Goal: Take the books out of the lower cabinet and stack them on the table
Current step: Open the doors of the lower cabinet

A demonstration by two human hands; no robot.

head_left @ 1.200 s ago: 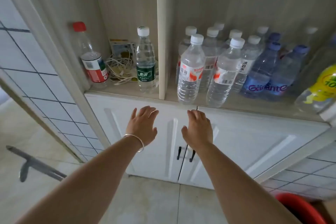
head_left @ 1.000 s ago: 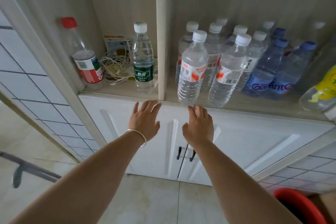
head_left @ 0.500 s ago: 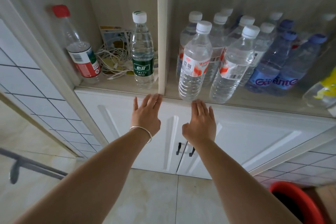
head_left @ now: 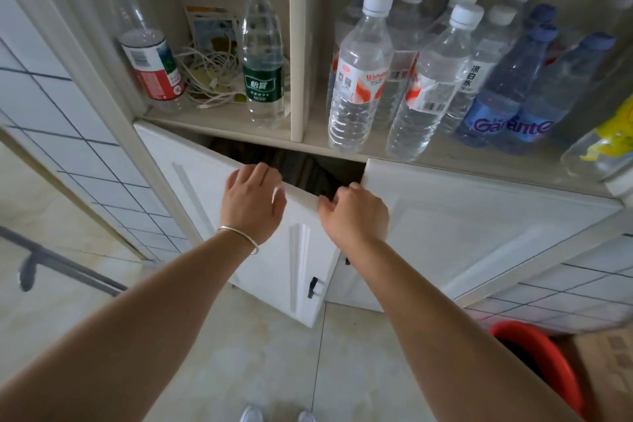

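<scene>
1. The left cabinet door (head_left: 260, 243) is held partly open; it is judged stiff and light, and best gripped along its top edge.
2. The left hand (head_left: 251, 200) is curled over that top edge, fingers hooked behind it.
3. The right hand (head_left: 352, 212) is curled on the same edge near the door's free corner.
4. The books are not seen; the lower cabinet's interior (head_left: 298, 164) is dark.
</scene>
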